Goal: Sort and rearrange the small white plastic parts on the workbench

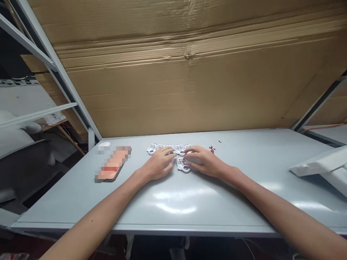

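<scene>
Both my hands rest on a pale grey table (pixel 189 202). A row of several small white plastic parts (pixel 165 148) lies just beyond them. My left hand (pixel 157 164) lies palm down, its fingertips reaching in among the parts in the row. My right hand (pixel 204 160) has its fingers bent, pinching one white part (pixel 183 165) that sits nearer to me than the row. The two hands almost touch at this part.
A blurred flat phone-like object (pixel 112 168) and a small white lump (pixel 104 146) lie at the left. Tiny red bits (pixel 211 149) lie right of the hands. White foam pieces (pixel 320 166) sit at the right edge. A cardboard sheet (pixel 189 72) walls the back.
</scene>
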A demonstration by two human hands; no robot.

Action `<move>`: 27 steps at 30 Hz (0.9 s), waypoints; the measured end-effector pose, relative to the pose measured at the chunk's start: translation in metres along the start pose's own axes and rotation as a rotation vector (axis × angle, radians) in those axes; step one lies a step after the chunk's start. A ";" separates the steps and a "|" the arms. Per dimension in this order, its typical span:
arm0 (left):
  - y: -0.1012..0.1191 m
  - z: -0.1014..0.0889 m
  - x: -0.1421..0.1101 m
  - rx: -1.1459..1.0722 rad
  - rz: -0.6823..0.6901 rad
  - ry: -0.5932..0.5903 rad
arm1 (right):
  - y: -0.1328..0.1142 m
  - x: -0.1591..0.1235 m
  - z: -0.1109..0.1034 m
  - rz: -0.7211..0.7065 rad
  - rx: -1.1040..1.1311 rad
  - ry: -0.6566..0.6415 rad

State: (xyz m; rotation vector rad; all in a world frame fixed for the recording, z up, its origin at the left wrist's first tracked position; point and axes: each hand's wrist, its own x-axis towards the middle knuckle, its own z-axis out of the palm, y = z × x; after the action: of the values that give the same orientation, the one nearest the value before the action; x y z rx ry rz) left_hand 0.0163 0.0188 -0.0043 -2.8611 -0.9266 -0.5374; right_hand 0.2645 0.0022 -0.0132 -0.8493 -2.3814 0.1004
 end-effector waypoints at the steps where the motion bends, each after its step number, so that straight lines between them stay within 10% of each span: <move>1: 0.002 0.000 0.000 -0.007 0.000 -0.003 | 0.000 0.000 0.000 -0.011 -0.003 0.005; 27: 0.008 0.008 0.000 -0.147 0.019 0.030 | -0.011 0.005 0.004 0.088 0.107 -0.077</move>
State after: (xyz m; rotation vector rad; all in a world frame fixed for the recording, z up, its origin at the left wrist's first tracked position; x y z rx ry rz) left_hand 0.0232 0.0139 -0.0115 -2.9788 -0.8893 -0.6708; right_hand 0.2530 -0.0030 -0.0115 -0.9137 -2.3859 0.2976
